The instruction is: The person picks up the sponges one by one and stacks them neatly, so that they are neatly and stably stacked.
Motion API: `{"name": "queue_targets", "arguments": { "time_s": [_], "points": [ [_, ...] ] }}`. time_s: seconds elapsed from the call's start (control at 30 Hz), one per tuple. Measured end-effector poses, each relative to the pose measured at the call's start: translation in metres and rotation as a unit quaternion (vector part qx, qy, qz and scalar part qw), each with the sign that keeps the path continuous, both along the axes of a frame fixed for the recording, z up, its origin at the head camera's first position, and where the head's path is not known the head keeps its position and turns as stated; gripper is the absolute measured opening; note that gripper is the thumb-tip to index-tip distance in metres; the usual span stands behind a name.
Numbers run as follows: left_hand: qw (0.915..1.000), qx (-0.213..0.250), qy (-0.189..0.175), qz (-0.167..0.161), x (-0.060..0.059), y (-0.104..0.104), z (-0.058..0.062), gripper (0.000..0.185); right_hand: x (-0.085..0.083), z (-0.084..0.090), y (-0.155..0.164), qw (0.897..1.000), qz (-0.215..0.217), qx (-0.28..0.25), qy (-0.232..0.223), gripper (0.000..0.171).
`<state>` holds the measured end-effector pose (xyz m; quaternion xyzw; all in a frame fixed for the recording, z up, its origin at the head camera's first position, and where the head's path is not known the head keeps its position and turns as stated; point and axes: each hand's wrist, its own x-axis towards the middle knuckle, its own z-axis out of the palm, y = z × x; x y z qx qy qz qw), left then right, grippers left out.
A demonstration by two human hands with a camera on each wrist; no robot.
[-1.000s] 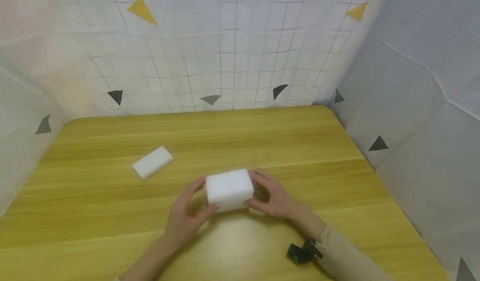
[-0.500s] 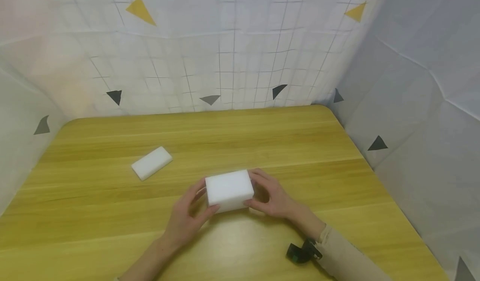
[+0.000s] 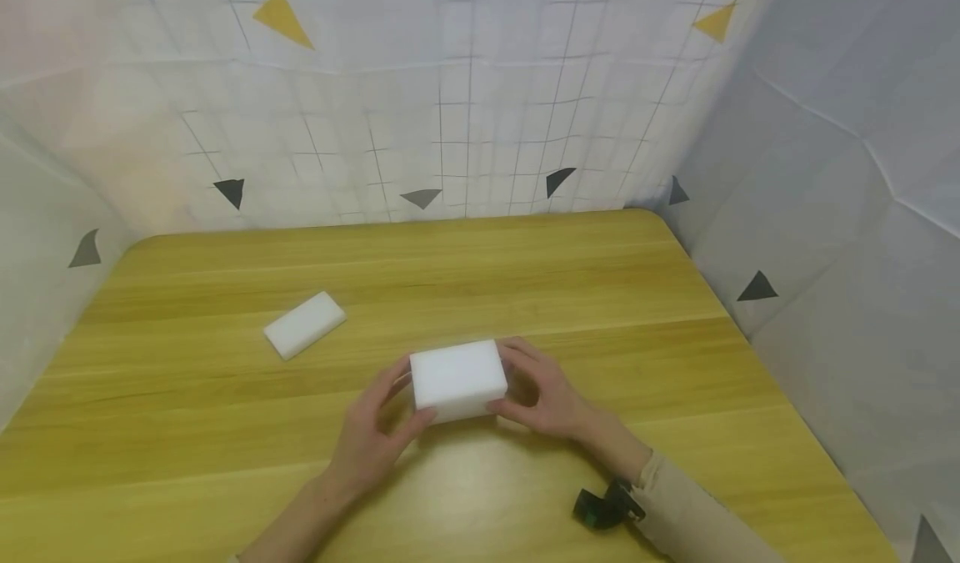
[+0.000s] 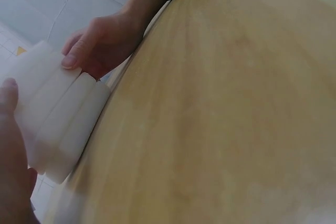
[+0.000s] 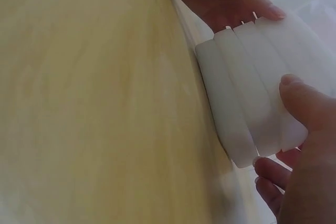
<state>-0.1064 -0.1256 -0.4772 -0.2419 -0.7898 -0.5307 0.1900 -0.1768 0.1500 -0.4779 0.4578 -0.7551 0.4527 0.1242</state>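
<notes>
Stack (image 3: 458, 379) of white foam slabs stands on the table (image 3: 585, 296), approx. centre, near the front edge. Wrist views show it as several flat slabs laid one on another, edges roughly flush.

L hand (image 3: 372, 439) grips the stack's left end – thumb on the near side, fingers curled round the far side. R hand (image 3: 546, 393) grips the right end likewise; thumb (image 5: 307, 103) pressed on the near face, fingertips on the far edge. Both hands clamped on the stack, which sits between them in contact with the table top.

One more slab (image 3: 304, 324), same white foam, lies flat to the left and further back – well apart from the stack and from both hands.

Beige sleeve (image 3: 697, 521) on R forearm, dark strap (image 3: 606, 505) at the wrist. White gridded sheets (image 3: 465, 96) wall the table on three sides
</notes>
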Motion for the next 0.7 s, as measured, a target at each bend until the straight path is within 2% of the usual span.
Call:
{"name": "queue_targets", "arguments": {
  "time_s": [0.3,0.57,0.7],
  "points": [
    [0.9996,0.008,0.027,-0.003,-0.0022,0.0001,-0.0001,0.074,0.0025,0.0024,-0.0022,1.0,-0.002,-0.002,-0.006,0.065],
    [0.9998,0.013,0.01,-0.009,-0.0026,-0.0002,-0.001,0.071,0.0021,0.0003,-0.0025,1.0,-0.014,0.013,-0.013,0.067],
    [0.9997,0.017,0.014,-0.014,-0.0033,-0.0004,-0.0016,0.071,0.0008,-0.0018,-0.0019,1.0,-0.009,0.012,-0.017,0.07]
  ]
}}
